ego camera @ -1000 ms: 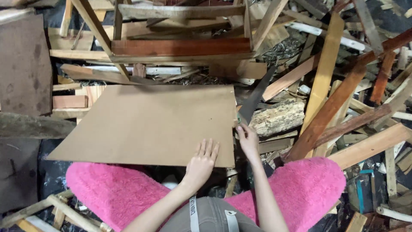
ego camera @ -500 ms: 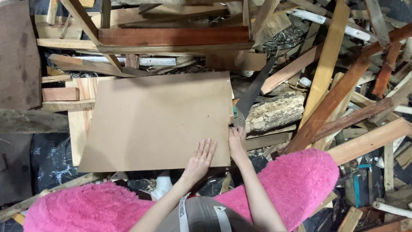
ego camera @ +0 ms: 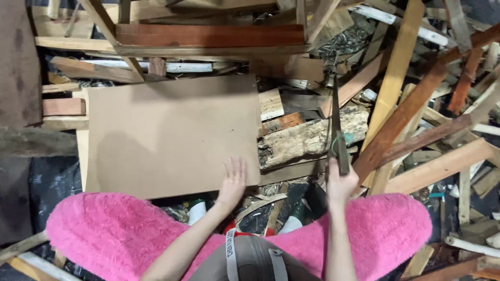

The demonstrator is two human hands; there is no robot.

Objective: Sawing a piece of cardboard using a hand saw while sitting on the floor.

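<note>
Head view: the left hand (ego camera: 233,179) lies flat, fingers spread, on the near right corner of a brown hardboard sheet (ego camera: 166,132), pressing it down and gripping nothing. The sheet rests roughly level on a heap of scrap timber (ego camera: 416,104), its right edge just beside a rough, bark-edged log (ego camera: 307,138). The right hand (ego camera: 341,182) is closed around the handle end of a long, dark, narrow tool (ego camera: 336,125), apparently a handsaw, held edge-on and pointing away from the person, apart from the sheet and over the log. Pink fluffy trousers (ego camera: 114,234) cover both knees at the bottom of the picture. Judging by this, the board is steadied and the tool is in hand, but the sheet shows no cut yet; any sawing looks not yet begun.
</note>
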